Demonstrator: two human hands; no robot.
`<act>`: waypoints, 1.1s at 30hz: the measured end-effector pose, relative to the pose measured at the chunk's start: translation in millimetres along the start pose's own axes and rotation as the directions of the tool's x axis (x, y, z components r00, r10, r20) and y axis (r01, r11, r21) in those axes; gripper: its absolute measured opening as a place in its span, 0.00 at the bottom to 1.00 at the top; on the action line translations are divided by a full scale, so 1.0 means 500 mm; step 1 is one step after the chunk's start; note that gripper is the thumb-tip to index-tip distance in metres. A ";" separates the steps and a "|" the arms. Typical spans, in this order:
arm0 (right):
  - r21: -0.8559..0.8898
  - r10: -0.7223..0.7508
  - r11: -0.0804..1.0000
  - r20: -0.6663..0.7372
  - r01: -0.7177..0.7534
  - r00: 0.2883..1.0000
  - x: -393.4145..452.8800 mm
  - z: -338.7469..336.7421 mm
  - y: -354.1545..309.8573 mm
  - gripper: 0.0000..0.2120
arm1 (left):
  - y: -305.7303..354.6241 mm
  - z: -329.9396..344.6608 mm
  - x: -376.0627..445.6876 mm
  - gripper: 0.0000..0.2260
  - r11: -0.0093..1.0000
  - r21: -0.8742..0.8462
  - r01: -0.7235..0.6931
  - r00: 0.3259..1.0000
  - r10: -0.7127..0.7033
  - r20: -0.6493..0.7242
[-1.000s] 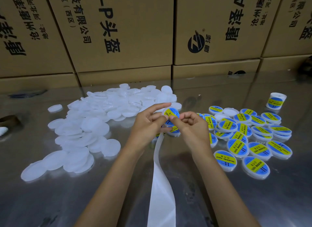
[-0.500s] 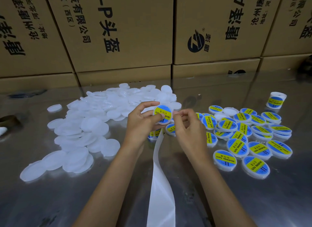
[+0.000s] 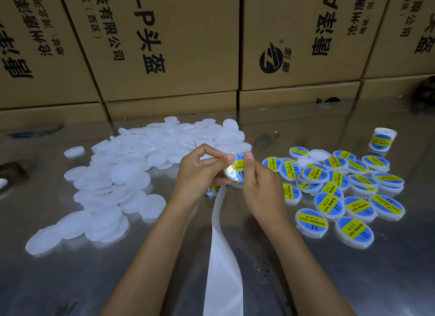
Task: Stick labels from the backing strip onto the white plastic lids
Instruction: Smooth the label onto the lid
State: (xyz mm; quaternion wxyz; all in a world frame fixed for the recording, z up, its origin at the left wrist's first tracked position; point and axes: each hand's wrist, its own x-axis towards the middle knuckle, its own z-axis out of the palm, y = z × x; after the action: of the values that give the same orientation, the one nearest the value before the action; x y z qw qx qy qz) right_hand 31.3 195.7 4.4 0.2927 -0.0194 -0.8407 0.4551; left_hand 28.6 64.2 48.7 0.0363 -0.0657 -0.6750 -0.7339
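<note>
Raised and tilted since a second ago, the lid (image 3: 235,168) sits above the surface (image 3: 329,280), pinched by the left hand (image 3: 200,172) while the right hand (image 3: 261,186) presses its label (image 3: 238,167), which may crease if smoothed unevenly.

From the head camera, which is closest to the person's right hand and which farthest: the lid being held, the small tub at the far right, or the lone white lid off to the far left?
1. The held lid, touching the right hand, at centre.
2. The small tub, standing apart, back right.
3. The lone white lid, far left, beyond the unlabelled pile.
</note>
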 end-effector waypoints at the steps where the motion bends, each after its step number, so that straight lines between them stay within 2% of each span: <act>1: 0.015 0.009 1.000 -0.015 -0.009 1.000 0.001 0.000 0.001 0.27 | 0.002 -0.004 0.000 0.08 0.999 0.030 0.013 0.998 -0.015 0.053; 4: 0.093 0.033 0.995 -0.004 -0.032 0.999 0.004 -0.001 0.004 0.27 | 0.004 -0.017 0.001 0.17 0.994 0.108 0.019 0.970 -0.045 0.239; 6: 0.158 0.039 0.987 0.019 -0.041 0.999 0.005 0.000 0.002 0.27 | 0.005 -0.020 0.000 0.19 0.987 0.160 -0.026 0.959 -0.020 0.283; 8: 0.242 0.077 0.967 0.047 -0.086 0.996 0.008 0.001 0.000 0.28 | 0.005 -0.016 -0.002 0.15 0.986 0.158 -0.048 0.975 0.011 0.223; 10: 0.306 0.116 0.940 0.119 -0.148 0.986 0.008 0.001 -0.004 0.29 | 0.003 -0.012 -0.001 0.12 0.994 0.109 -0.028 0.995 0.017 0.101; 12: 0.313 0.082 0.939 0.207 -0.145 0.975 0.005 0.003 -0.004 0.30 | 0.000 -0.013 0.002 0.11 0.998 0.063 -0.019 1.000 0.019 -0.006; 14: 0.256 0.017 0.963 0.253 -0.084 0.967 -0.002 0.006 -0.005 0.30 | -0.001 -0.015 0.004 0.11 0.999 0.030 -0.027 0.997 0.029 -0.068; 17: 0.068 -0.049 0.997 0.238 0.033 0.970 -0.009 0.009 0.001 0.27 | 0.000 -0.015 0.005 0.10 0.999 0.020 -0.045 0.991 0.047 -0.125; 20: 0.010 -0.078 0.997 0.170 0.077 0.982 -0.012 0.009 0.003 0.27 | 0.000 -0.016 0.008 0.10 0.998 0.036 -0.054 0.992 0.058 -0.116; 24: 0.025 -0.039 0.999 0.069 0.037 0.997 -0.008 0.008 -0.004 0.26 | 0.001 -0.017 0.008 0.05 0.995 0.063 -0.079 0.997 0.077 0.025; 29: 0.119 0.054 0.991 0.047 -0.059 0.997 -0.004 0.006 -0.005 0.28 | -0.002 -0.011 0.004 0.23 0.987 0.119 -0.111 0.972 0.083 0.220; 33: 0.324 0.094 0.937 0.135 -0.134 0.986 0.002 0.004 -0.016 0.26 | -0.003 -0.007 0.002 0.20 0.994 0.068 -0.090 0.991 0.083 0.104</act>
State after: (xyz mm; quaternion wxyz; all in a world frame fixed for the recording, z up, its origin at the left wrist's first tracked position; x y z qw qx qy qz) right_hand 31.2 189.8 10.3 0.2149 0.0085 -0.7653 0.6067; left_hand 27.2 60.7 47.2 0.0365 -0.1305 -0.6987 -0.7024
